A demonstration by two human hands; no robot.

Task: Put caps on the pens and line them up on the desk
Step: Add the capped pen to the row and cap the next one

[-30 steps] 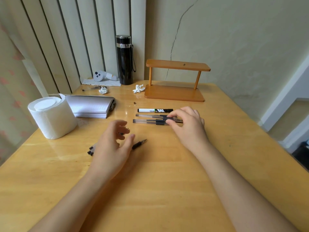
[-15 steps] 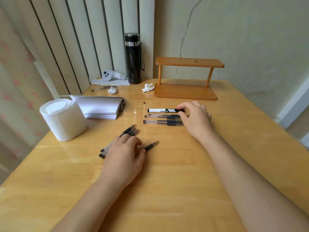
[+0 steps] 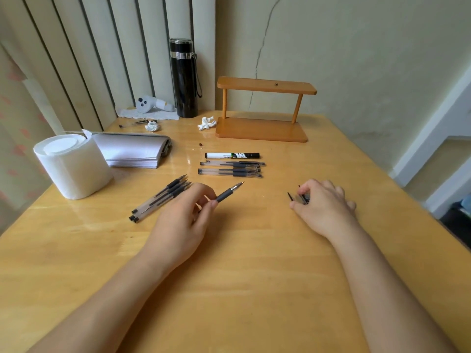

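My left hand (image 3: 183, 220) grips an uncapped black-grip pen (image 3: 228, 192) with its tip pointing up and to the right. A bundle of uncapped pens (image 3: 160, 197) lies on the desk just left of that hand. My right hand (image 3: 322, 205) rests on the desk to the right, fingers closed around clear pen caps (image 3: 298, 197) with black clips. Farther back, a capped marker (image 3: 232, 155) and two capped clear pens (image 3: 230, 168) lie in a row, parallel to each other.
A toilet paper roll (image 3: 71, 164) stands at the left beside a stack of paper (image 3: 132, 151). At the back are a black flask (image 3: 184, 77), a small wooden shelf (image 3: 262, 108), crumpled tissues (image 3: 207, 123) and a white gadget (image 3: 150, 104). The desk's right edge (image 3: 407, 200) drops to the floor.
My right hand left the row of capped pens and came down to the right onto the caps. My left hand lifted one pen out beside the loose bundle.
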